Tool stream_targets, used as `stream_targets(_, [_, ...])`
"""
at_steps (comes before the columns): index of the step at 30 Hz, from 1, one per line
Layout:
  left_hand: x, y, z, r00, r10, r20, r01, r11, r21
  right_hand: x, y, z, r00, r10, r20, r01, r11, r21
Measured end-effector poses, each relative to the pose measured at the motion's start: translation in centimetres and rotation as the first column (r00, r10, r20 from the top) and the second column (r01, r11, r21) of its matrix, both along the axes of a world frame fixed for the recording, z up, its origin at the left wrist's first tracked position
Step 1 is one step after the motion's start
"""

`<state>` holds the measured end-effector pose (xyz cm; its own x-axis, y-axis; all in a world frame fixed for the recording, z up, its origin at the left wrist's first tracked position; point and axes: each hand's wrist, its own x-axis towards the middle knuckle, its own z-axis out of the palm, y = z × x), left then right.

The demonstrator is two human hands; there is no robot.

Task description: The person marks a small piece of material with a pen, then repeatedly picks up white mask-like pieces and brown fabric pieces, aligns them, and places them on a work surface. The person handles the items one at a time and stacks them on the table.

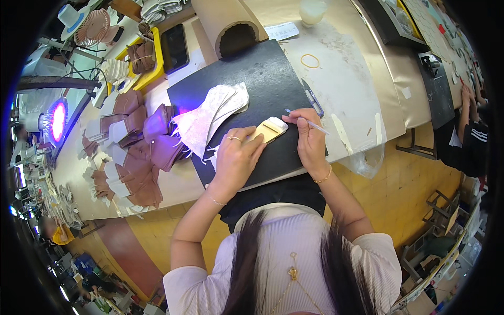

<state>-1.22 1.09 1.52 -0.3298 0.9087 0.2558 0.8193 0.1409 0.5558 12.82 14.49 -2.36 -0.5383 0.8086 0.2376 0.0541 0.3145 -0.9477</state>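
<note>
On the black mat (262, 73), the left hand (236, 157) pressed closed fingers on a tan piece (269, 130). At its three o'clock, the right hand (310, 137) gripped a pen (310, 122).

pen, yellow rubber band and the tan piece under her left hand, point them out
pen (315, 125), head view, on its thin white barrel right of the right hand
yellow rubber band (310, 61), head view, on the ring's rim
tan piece (269, 131), head view, on its uncovered top face

A dark phone screen (175, 48) lies beside a white paper label (281, 31).
</note>
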Motion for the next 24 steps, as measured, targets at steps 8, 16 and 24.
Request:
stream_targets(8, [0.2,1.8,-1.2,0.999,-0.019,-0.045,0.020,0.999,0.031,-0.3,0.5,0.0,0.992,0.049,-0.120,-0.065,0.989,-0.134])
stream_targets(16, [0.2,1.7,-1.1,0.997,-0.037,-0.069,0.038,0.999,0.019,-0.3,0.6,0.1,0.993,0.042,-0.108,-0.052,0.994,-0.094])
stream_targets(24, [0.4,1.7,-0.9,0.988,-0.048,-0.148,0.048,0.999,-0.004,-0.2,1.1,0.6,0.990,0.067,0.124,-0.093,0.972,0.217])
